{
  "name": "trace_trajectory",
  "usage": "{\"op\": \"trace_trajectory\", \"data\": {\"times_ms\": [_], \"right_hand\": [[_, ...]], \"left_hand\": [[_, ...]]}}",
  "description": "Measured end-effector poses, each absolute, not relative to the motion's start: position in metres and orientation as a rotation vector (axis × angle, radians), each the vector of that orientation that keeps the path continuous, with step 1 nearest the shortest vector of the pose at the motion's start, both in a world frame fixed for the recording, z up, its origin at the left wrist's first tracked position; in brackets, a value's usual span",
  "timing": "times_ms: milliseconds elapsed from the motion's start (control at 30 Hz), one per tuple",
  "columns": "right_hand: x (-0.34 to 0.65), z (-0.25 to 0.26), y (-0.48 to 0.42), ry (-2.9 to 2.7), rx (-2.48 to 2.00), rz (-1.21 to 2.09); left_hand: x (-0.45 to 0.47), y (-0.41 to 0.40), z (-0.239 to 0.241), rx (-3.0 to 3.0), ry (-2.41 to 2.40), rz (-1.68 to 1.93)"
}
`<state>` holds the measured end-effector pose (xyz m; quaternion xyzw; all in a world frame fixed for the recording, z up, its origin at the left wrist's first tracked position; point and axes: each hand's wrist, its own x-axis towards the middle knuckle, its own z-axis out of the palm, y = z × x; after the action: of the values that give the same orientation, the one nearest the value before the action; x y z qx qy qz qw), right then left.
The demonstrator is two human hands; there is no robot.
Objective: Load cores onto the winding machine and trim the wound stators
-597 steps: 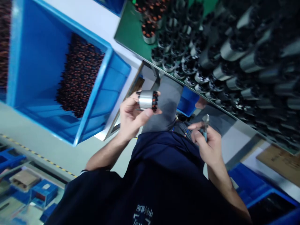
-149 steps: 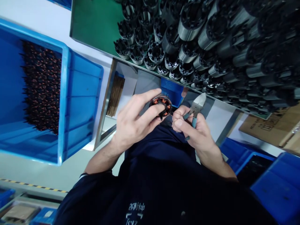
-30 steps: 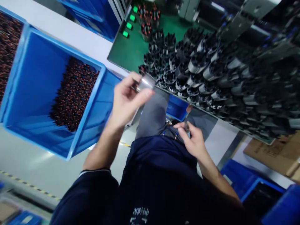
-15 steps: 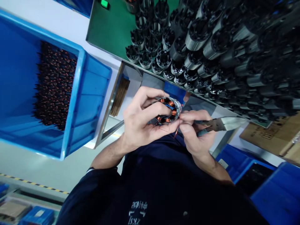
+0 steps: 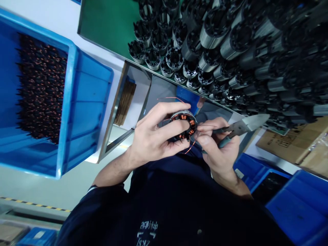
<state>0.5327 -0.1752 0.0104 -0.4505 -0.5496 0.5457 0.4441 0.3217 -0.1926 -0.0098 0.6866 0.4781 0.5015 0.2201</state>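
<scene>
A motor stator [image 5: 191, 120], a ring with copper windings inside, is gripped by my left hand [image 5: 156, 133], the index finger lying across its opening. Thin copper wires [image 5: 189, 149] stick out from the ring on several sides. At the ring's right edge the thumb and fingertips of my right hand [image 5: 220, 145] are pinched together by a wire end. That same hand also keeps a pair of pliers [image 5: 239, 128] in its palm, jaws pointing right and away from the stator. The pliers' handles are partly hidden by the fingers.
Rows of stator cores [image 5: 174, 58] stand on a green-topped bench [image 5: 102, 30] ahead. To the left a blue bin [image 5: 87, 92] holds a pile of wound stators [image 5: 42, 89]. Cardboard boxes [image 5: 284, 141] and blue bins [image 5: 299, 205] are at right.
The stator has turned in my left hand, and a long wire now shows above it. My right hand stays beside the ring with the pliers. The whole view has shifted slightly.
</scene>
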Motion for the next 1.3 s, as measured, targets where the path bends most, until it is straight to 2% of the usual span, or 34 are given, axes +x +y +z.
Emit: {"op": "trace_trajectory", "data": {"times_ms": [233, 567, 767, 900, 1000, 1133, 1300], "right_hand": [[0.54, 0.013, -0.17, -1.382, -1.146, 1.587], [0.538, 0.007, -0.17, -1.402, -1.131, 1.534], [0.546, 0.019, -0.159, -1.348, -1.195, 1.848], [0.549, 0.022, -0.161, -0.969, -0.883, 2.223], [0.546, 0.024, -0.158, -0.754, -0.525, 2.324], [0.542, 0.031, -0.154, -0.791, -0.596, 2.312], [0.551, 0.026, -0.167, -1.007, -1.037, 1.982]], "left_hand": [[0.313, -0.201, -0.013, 2.043, 1.39, 1.245], [0.317, -0.197, -0.013, 2.045, 1.339, 1.236], [0.307, -0.196, -0.013, 2.064, 1.504, 1.306], [0.3, -0.193, -0.018, 1.842, 1.484, 1.39], [0.306, -0.191, -0.025, 1.607, 1.345, 1.508], [0.327, -0.197, -0.037, 1.247, 1.192, 1.548], [0.349, -0.209, -0.044, 0.888, 1.111, 1.486]]}}
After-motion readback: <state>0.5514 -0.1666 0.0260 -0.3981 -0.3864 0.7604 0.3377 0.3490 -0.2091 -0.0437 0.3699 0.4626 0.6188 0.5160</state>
